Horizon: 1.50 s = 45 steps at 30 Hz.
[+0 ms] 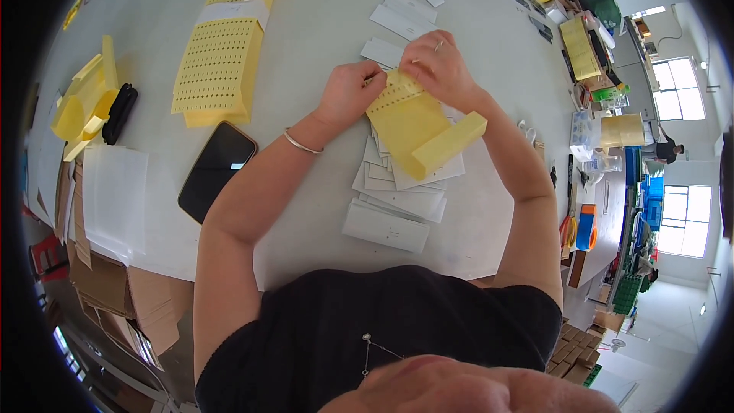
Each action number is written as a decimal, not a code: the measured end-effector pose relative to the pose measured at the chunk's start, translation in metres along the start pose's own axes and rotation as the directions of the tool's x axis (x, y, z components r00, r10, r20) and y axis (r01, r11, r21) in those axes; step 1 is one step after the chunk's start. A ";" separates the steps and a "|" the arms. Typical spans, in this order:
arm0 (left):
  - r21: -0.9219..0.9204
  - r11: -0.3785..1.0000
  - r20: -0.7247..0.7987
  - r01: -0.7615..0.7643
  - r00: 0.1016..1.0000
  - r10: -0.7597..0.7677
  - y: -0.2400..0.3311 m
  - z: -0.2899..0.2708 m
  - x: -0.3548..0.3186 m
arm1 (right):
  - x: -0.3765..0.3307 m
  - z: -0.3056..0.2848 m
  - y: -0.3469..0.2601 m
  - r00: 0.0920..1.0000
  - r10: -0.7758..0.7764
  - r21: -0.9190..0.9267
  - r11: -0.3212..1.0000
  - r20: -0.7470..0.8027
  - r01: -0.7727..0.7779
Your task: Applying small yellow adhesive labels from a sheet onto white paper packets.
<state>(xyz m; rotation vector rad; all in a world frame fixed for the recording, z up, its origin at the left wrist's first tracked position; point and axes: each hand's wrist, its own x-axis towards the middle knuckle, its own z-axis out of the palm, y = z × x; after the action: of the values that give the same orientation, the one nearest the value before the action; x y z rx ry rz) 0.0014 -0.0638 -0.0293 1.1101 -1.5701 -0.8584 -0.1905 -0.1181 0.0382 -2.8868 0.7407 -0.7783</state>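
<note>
A yellow sheet (pixel 405 124) with rows of small dark marks near its far end lies between my hands, its near end curled up in a roll. My left hand (pixel 353 93) is closed, pinching the sheet's far left corner. With bent fingers, my right hand (pixel 442 69) grips the far right edge; its fingertips are partly hidden. Under and below the sheet, white flat paper pieces (pixel 386 225) overlap in a loose pile. More white pieces (pixel 403 18) lie in a line beyond my hands.
To the left lies a long stack of yellow marked sheets (pixel 218 61) with a white band. Near my left forearm is a black phone (pixel 218 167). Curled yellow strips (pixel 82 103) and a black case (pixel 120 113) sit farther left. A cardboard box (pixel 134 298) stands below the table edge.
</note>
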 end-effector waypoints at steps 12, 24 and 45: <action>0.112 0.991 0.016 -0.080 0.997 0.078 -0.002 0.003 -0.001 | 0.010 0.048 0.092 0.776 0.629 -0.070 0.777 0.054 -0.625; 0.086 0.994 0.079 -0.066 0.995 0.059 0.001 0.001 -0.002 | -0.002 0.009 0.059 0.736 0.579 0.173 0.733 0.350 -0.658; 0.046 0.999 0.112 -0.019 0.994 0.014 0.000 -0.001 -0.002 | -0.004 0.001 -0.014 0.982 -0.153 -0.110 0.980 0.115 0.166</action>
<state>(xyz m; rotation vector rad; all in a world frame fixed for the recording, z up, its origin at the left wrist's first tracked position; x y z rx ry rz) 0.0023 -0.0617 -0.0294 1.0971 -1.6968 -0.8894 -0.1874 -0.1034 0.0382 -3.0978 0.5686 -0.6075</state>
